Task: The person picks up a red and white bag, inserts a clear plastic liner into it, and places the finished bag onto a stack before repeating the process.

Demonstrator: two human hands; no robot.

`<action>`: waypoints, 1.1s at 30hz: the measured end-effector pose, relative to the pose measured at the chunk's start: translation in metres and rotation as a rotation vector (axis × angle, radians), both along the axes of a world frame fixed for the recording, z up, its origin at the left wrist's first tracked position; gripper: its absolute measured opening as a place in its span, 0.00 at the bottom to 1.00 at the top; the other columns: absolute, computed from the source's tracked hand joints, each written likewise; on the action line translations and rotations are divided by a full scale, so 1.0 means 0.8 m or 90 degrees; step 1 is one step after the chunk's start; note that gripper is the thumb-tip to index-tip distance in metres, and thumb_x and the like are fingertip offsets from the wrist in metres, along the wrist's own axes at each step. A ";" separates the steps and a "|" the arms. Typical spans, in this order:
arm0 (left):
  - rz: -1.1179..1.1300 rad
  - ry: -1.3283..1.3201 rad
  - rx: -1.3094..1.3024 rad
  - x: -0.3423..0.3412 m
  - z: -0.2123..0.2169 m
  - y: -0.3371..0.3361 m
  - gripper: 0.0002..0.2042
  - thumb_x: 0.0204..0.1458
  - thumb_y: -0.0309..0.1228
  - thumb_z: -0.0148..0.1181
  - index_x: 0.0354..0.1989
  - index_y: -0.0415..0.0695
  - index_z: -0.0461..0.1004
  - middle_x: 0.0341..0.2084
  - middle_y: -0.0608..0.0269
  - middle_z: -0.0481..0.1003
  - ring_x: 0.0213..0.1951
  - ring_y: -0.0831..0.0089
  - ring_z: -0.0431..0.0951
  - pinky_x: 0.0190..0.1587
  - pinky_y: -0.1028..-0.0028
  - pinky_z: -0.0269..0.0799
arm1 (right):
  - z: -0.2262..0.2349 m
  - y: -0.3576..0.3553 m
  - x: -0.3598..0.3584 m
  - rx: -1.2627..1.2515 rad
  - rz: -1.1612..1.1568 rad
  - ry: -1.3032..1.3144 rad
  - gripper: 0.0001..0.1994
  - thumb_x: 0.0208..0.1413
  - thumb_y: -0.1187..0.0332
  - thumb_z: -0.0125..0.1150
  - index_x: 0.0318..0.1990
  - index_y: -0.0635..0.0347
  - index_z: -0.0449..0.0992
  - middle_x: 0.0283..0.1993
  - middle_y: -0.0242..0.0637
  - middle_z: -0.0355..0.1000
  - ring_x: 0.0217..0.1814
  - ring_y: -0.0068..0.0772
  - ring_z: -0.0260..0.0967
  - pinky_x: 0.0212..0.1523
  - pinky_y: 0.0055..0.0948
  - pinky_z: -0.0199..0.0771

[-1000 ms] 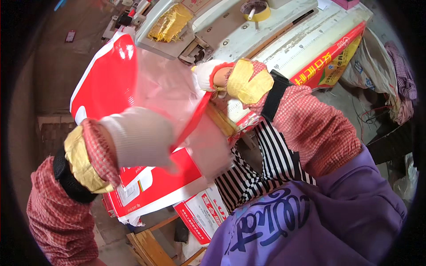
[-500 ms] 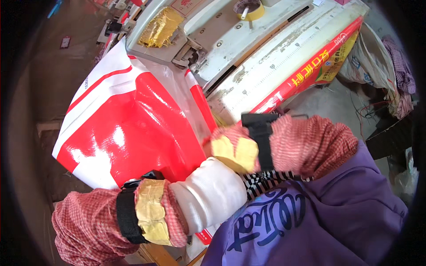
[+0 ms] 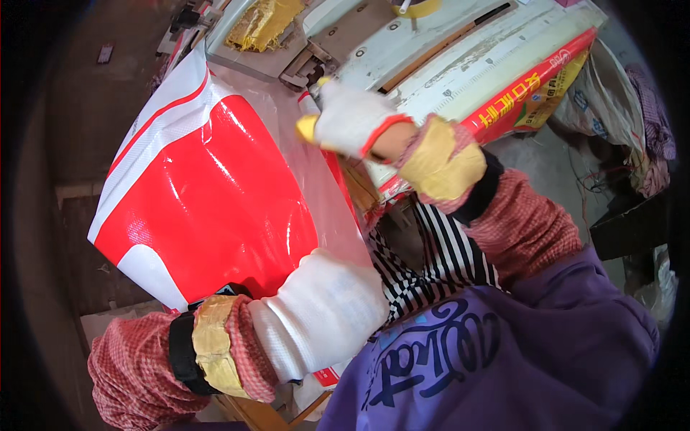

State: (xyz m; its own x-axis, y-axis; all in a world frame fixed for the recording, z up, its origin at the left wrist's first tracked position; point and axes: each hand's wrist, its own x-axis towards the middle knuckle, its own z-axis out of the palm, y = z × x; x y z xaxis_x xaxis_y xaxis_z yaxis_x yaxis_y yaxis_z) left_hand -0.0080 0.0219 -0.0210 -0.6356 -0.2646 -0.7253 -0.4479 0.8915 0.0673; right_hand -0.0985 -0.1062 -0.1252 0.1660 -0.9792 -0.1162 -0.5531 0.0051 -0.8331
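Clutching red-white bag (image 3: pixel 230 194): left hand (image 3: pixel 334 298) | right hand (image 3: pixel 356 118): grip parted over bag edge

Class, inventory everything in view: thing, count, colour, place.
Sack: 1, red and white, left.
Liner: 1, clear, sack's right.
Machine: 1, pale, top.
Tape roll: 1, yellow, top.
Printed sheeting: 1, red and yellow, upper right.
Plastic bag: 1, white, right.
Checked cloth: 1, purple, right.
Wooden piece: 1, brown, bottom.
Striped garment: 1, black and white, lower centre.
Top: 1, purple, lower right.
Checked sleeves: 2, pink, either side.
Left hand: 1, white-gloved, sack's lower edge.
Right hand: 1, white-gloved, near machine.
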 end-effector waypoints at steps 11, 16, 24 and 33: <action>0.065 0.111 -0.125 -0.024 -0.026 0.004 0.05 0.32 0.30 0.54 0.16 0.43 0.73 0.15 0.60 0.70 0.19 0.65 0.73 0.20 0.67 0.67 | -0.144 -0.021 0.069 -0.644 0.766 -0.161 0.15 0.49 0.62 0.54 0.41 0.62 0.72 0.32 0.46 0.73 0.34 0.46 0.71 0.33 0.41 0.70; 0.012 -0.421 0.055 -0.095 0.028 -0.095 0.11 0.37 0.40 0.59 0.22 0.44 0.76 0.15 0.60 0.73 0.22 0.60 0.75 0.27 0.66 0.71 | -0.153 -0.141 0.163 -0.864 1.136 -0.410 0.14 0.49 0.60 0.55 0.37 0.61 0.74 0.34 0.47 0.73 0.36 0.46 0.71 0.37 0.42 0.69; -0.029 -0.262 -0.236 0.021 0.109 -0.045 0.08 0.39 0.38 0.58 0.23 0.48 0.78 0.27 0.56 0.75 0.27 0.64 0.75 0.31 0.66 0.71 | -0.155 -0.110 0.149 -0.837 1.173 -0.473 0.14 0.46 0.61 0.58 0.37 0.62 0.74 0.35 0.46 0.72 0.36 0.46 0.70 0.37 0.42 0.70; 0.056 -0.177 -0.115 -0.074 0.000 -0.057 0.08 0.42 0.36 0.54 0.19 0.48 0.76 0.18 0.61 0.73 0.24 0.64 0.75 0.27 0.65 0.71 | -0.165 -0.139 0.225 -0.801 1.199 -0.490 0.15 0.43 0.62 0.60 0.35 0.62 0.75 0.35 0.46 0.72 0.36 0.47 0.70 0.38 0.43 0.70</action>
